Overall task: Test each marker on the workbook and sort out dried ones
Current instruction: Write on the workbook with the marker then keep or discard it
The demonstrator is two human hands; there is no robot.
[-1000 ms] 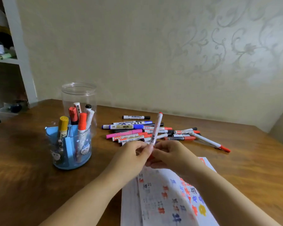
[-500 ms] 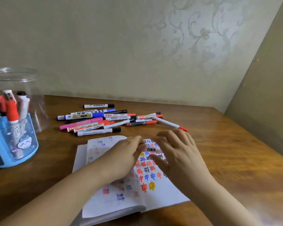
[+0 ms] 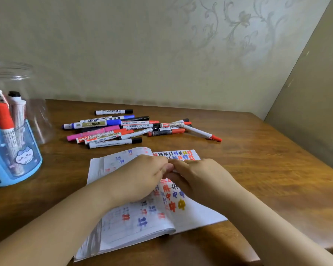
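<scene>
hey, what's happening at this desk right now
A person is testing markers on an open workbook already covered in coloured scribbles. Both hands meet over the page: the left hand and right hand have fingertips pressed together, seemingly around a marker, though it is hidden. A pile of markers lies beyond the book, and more stand in a blue holder at the left.

Head view. An open workbook, its pages covered in red, blue, black and yellow marks, lies on the wooden counter. The left hand and right hand meet above it, fingertips touching; what they hold is hidden. A pile of markers lies behind the workbook. At far left, a blue holder contains upright markers beside a clear jar.
</scene>
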